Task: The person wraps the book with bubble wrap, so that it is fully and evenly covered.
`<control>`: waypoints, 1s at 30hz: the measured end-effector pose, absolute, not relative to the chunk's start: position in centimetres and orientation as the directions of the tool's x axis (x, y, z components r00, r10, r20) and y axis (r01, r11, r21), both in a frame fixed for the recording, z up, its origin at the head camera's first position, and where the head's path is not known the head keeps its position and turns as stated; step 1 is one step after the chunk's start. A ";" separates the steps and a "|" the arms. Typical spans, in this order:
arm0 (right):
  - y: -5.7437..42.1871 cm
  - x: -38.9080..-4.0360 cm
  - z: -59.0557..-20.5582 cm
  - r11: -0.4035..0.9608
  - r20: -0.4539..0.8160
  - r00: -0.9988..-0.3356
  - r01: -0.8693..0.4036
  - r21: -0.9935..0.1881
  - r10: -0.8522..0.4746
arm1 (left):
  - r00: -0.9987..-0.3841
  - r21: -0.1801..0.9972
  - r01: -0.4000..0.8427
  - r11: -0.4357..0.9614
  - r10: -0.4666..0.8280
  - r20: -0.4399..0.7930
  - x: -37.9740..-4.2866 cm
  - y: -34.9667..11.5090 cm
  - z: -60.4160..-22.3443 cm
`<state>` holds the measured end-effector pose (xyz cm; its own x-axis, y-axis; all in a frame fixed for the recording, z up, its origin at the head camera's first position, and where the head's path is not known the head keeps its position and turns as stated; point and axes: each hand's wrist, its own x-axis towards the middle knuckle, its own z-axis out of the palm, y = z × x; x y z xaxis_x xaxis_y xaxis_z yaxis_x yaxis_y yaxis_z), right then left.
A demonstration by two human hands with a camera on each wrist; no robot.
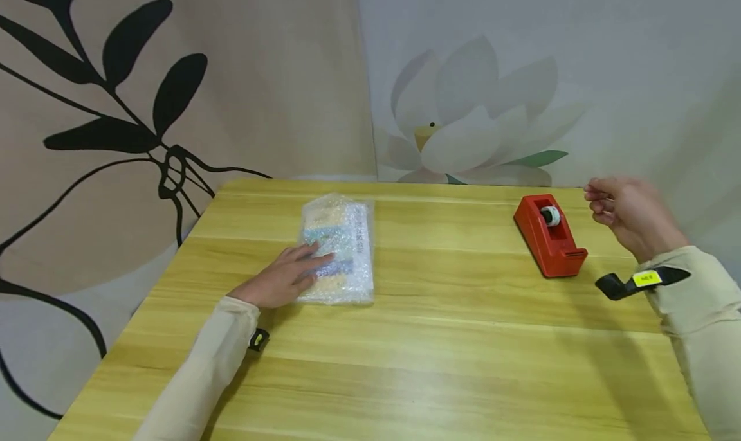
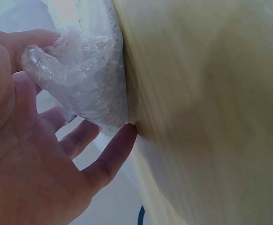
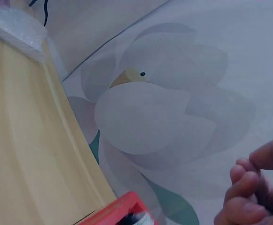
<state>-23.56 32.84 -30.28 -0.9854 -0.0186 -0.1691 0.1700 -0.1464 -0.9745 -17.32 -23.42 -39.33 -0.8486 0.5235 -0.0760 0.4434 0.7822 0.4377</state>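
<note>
A flat package in bubble wrap [image 1: 359,261] lies on the left half of the wooden table, with coloured and printed parts showing through. My left hand [image 1: 282,279] rests on its left side, fingers spread and fairly straight. In the left wrist view, crumpled clear wrap [image 2: 87,77] sits by the thumb and fingers. Raised at the far right is my right hand [image 1: 633,213], beside and beyond a red tape dispenser [image 1: 547,238]. Its fingers are curled, with the thumb close to them; I see nothing between them. In the right wrist view, only the dispenser's end [image 3: 127,206] shows.
The wooden table [image 1: 440,357] meets a wall at its back edge. A pale flower picture [image 1: 475,119] covers the wall there, and a dark leaf design [image 1: 136,42] is at left. Both wrists carry black straps [image 1: 642,280].
</note>
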 end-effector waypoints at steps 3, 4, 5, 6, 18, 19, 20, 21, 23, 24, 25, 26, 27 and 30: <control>34.0 -21.6 -31.3 -0.232 -0.172 -0.984 0.180 -0.956 -0.052 | -0.846 0.431 0.450 0.782 0.528 -0.076 -17.4 -23.3 -39.3; 34.2 -20.9 -31.8 -0.260 -0.173 -0.983 0.183 -0.948 -0.061 | -0.846 0.429 0.450 0.783 0.528 -0.075 -17.5 -23.3 -39.2; 34.5 -20.3 -32.2 -0.274 -0.172 -0.983 0.185 -0.944 -0.071 | -0.846 0.427 0.451 0.784 0.527 -0.074 -17.5 -23.3 -39.2; 34.6 -19.6 -32.7 -0.291 -0.174 -0.981 0.191 -0.937 -0.082 | -0.847 0.425 0.451 0.785 0.527 -0.074 -17.6 -23.3 -39.2; 33.6 -15.6 -38.4 -0.284 -0.260 -0.966 0.249 -0.926 0.002 | -0.852 0.448 0.435 0.781 0.519 -0.077 -17.5 -23.4 -39.6; 33.5 -15.5 -38.8 -0.284 -0.274 -0.962 0.258 -0.924 0.015 | -0.852 0.448 0.436 0.780 0.519 -0.075 -17.5 -23.3 -39.7; 33.4 -15.5 -39.2 -0.283 -0.287 -0.958 0.269 -0.921 0.023 | -0.853 0.453 0.433 0.779 0.517 -0.075 -17.5 -23.3 -39.7; 33.3 -15.5 -39.5 -0.284 -0.299 -0.954 0.278 -0.918 0.033 | -0.851 0.453 0.435 0.778 0.519 -0.074 -17.5 -23.3 -39.7; 33.1 -15.6 -40.0 -0.288 -0.320 -0.946 0.293 -0.911 0.050 | -0.849 0.451 0.441 0.776 0.523 -0.071 -17.5 -23.2 -39.8; 33.0 -15.7 -40.1 -0.300 -0.326 -0.944 0.296 -0.907 0.053 | -0.850 0.451 0.439 0.777 0.522 -0.073 -17.5 -23.2 -39.8; 32.9 -15.8 -40.3 -0.314 -0.328 -0.943 0.296 -0.902 0.053 | -0.851 0.451 0.436 0.779 0.520 -0.075 -17.5 -23.2 -39.7; 32.8 -15.9 -40.4 -0.326 -0.332 -0.942 0.297 -0.898 0.056 | -0.852 0.451 0.433 0.780 0.517 -0.077 -17.5 -23.2 -39.7; 32.7 -16.0 -40.5 -0.335 -0.332 -0.941 0.295 -0.895 0.060 | -0.853 0.448 0.432 0.783 0.516 -0.079 -17.5 -23.3 -39.7; 32.5 -16.2 -40.6 -0.361 -0.338 -0.939 0.294 -0.885 0.065 | -0.857 0.445 0.422 0.790 0.507 -0.089 -17.6 -23.4 -39.6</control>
